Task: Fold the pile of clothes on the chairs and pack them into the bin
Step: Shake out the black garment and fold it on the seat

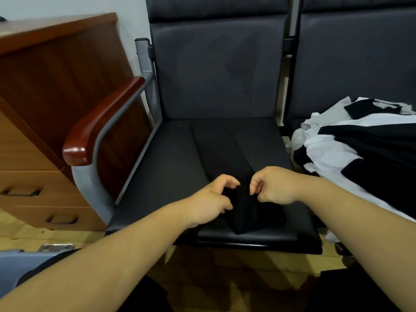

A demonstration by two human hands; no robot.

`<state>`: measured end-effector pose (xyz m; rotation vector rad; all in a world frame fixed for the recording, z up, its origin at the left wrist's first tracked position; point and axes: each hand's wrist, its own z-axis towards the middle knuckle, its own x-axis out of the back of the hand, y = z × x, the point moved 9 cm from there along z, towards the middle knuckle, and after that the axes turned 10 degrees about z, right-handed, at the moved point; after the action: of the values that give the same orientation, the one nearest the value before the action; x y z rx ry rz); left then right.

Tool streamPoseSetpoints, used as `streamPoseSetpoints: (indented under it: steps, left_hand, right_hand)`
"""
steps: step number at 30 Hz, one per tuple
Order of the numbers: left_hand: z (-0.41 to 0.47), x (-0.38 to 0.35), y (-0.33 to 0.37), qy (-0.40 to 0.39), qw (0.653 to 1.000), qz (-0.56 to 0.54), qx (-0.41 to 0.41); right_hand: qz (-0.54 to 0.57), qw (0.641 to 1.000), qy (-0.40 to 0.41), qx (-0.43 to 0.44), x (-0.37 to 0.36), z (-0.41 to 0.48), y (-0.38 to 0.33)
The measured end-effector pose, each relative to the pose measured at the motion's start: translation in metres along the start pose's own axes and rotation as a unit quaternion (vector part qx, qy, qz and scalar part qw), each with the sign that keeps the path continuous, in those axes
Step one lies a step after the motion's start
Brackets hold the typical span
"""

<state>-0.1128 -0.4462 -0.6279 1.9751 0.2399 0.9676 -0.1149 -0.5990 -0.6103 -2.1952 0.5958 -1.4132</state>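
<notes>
On the chair seat (162,172) | black garment (225,149) lies along its middle | your left hand (211,199) fingers grasp its bunched near end | your right hand (274,185) fingers curled there, grasp unclear | clothes pile (360,149) right of the seat

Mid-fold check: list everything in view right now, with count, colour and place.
garment: one, black, laid lengthwise on the left chair's seat
pile: one, black and white clothes, on the right chair
chairs: two, black, side by side
armrest: one, red-brown, left of the seat
cabinet: one, brown wood with drawers, far left
container: one, grey, bottom-left corner, partly seen
left hand: fingers curled on the garment's near end
right hand: fingers curled beside it, grip unclear
</notes>
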Motion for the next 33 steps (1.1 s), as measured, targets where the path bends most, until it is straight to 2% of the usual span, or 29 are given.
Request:
streamPoseSetpoints:
  steps: [3, 7, 11, 15, 22, 25, 26, 30, 33]
  left_hand:
    - [-0.013, -0.015, 0.001, -0.038, 0.999, 0.005, -0.019]
    - [-0.016, -0.002, 0.000, 0.023, 0.998, 0.060, -0.027]
    - [-0.021, 0.005, 0.013, 0.090, 0.979, 0.179, -0.043]
    - [-0.023, 0.015, 0.018, 0.131, 0.981, 0.136, -0.051]
    - [-0.026, 0.032, 0.011, 0.160, 0.986, 0.049, -0.007]
    - [-0.027, 0.052, 0.019, 0.199, 0.972, 0.121, -0.041]
    - [-0.029, 0.058, 0.021, 0.198, 0.973, 0.112, -0.041]
    - [-0.038, 0.079, 0.018, 0.174, 0.985, 0.004, -0.009]
    - [-0.041, 0.083, 0.007, 0.127, 0.984, -0.121, 0.028]
  right_hand:
    - [0.008, 1.000, -0.009, -0.002, -0.002, -0.013, 0.002]
    - [0.010, 0.998, -0.059, -0.010, -0.010, -0.032, 0.001]
    - [-0.013, 0.997, -0.071, -0.004, -0.019, -0.045, 0.000]
    - [-0.052, 0.998, -0.006, 0.035, -0.026, -0.044, -0.005]
    - [-0.009, 0.988, 0.139, 0.072, -0.017, -0.037, -0.010]
    - [0.065, 0.984, 0.154, 0.067, -0.002, -0.032, -0.015]
    - [0.117, 0.980, 0.148, 0.060, 0.002, -0.029, -0.014]
    - [0.325, 0.937, 0.121, 0.042, 0.016, -0.017, -0.016]
    - [0.465, 0.885, 0.017, 0.010, 0.004, -0.011, -0.024]
